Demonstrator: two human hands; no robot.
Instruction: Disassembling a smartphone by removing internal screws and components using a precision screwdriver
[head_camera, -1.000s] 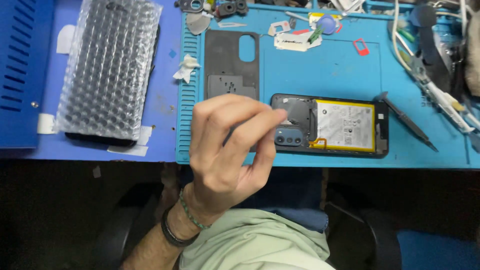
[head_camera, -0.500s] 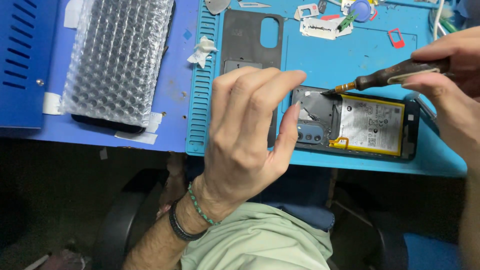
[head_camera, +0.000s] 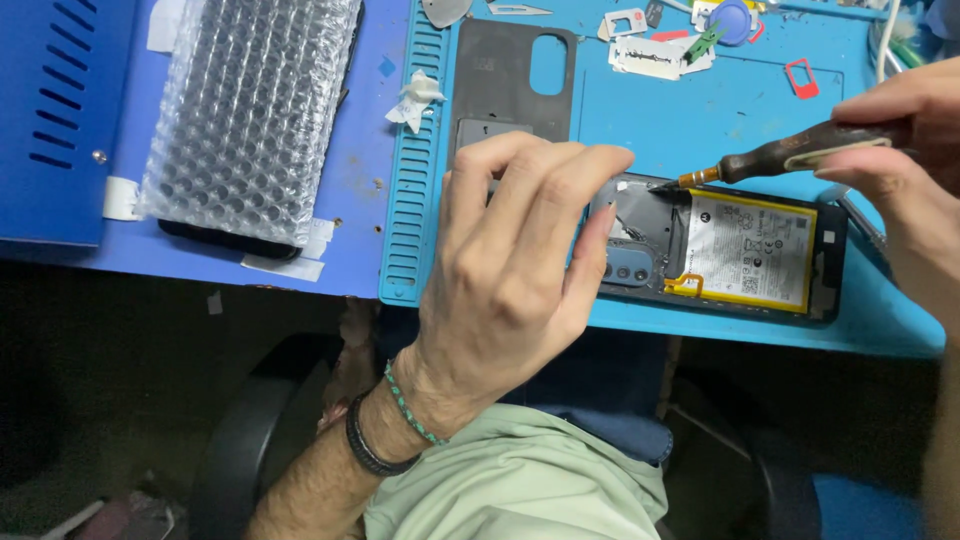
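Two hands are busy over the opened black phone with its pale yellow-edged battery (head_camera: 735, 250), which I see lying on the light blue work mat (head_camera: 700, 120) near its front edge. My left hand (head_camera: 510, 270) steadies the phone's left end, fingers loosely curved. My right hand (head_camera: 900, 150) pinches a dark-handled screwdriver (head_camera: 790, 157), its tip touching the phone's upper left corner.

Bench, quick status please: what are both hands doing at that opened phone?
Left hand steadying opened black phone. Right hand holds dark-handled screwdriver, tip at phone's top edge. Nothing blocking.
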